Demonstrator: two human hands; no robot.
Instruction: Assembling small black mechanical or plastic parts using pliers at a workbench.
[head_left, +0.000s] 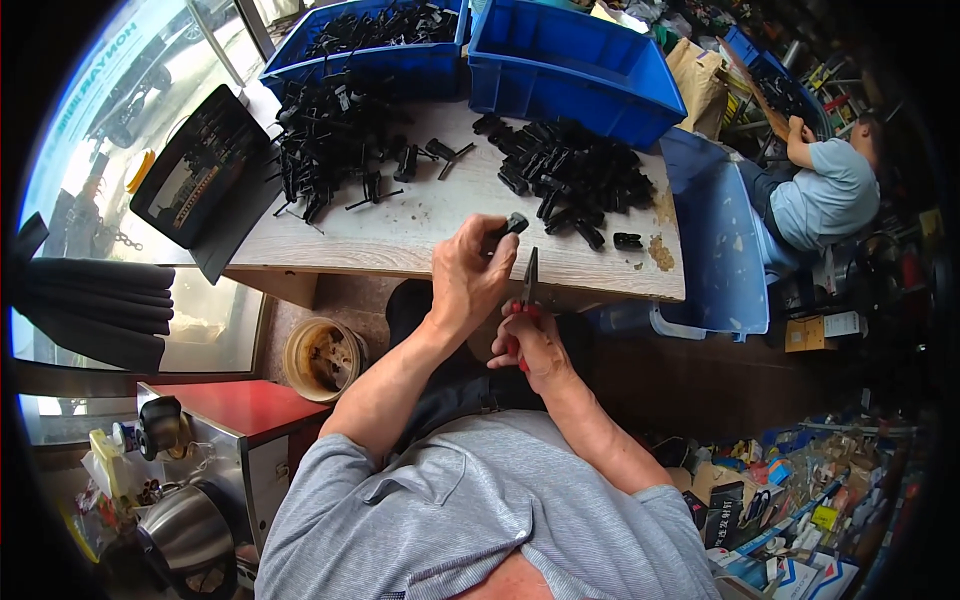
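My left hand (463, 275) is raised over the table's front edge, its fingers closed around a small black plastic part (516, 223). Just right of it and lower, my right hand (538, 348) grips red-handled pliers (531, 275). Their narrow dark jaws point up beside the part, apparently apart from it. Beyond my left hand lies a heap of black plastic pieces with thin stems (325, 140), and a few loose ones lie at its right side. A second heap, of stubby black parts (575, 175), lies to the right of my hands.
Two blue bins (575, 75) stand at the table's back; the left one holds black pieces. A tablet on a dark stand (205, 165) leans at the left. Below the table sits a bucket (325, 360). A large blue tub (715, 235) and a seated co-worker (825, 195) are at the right.
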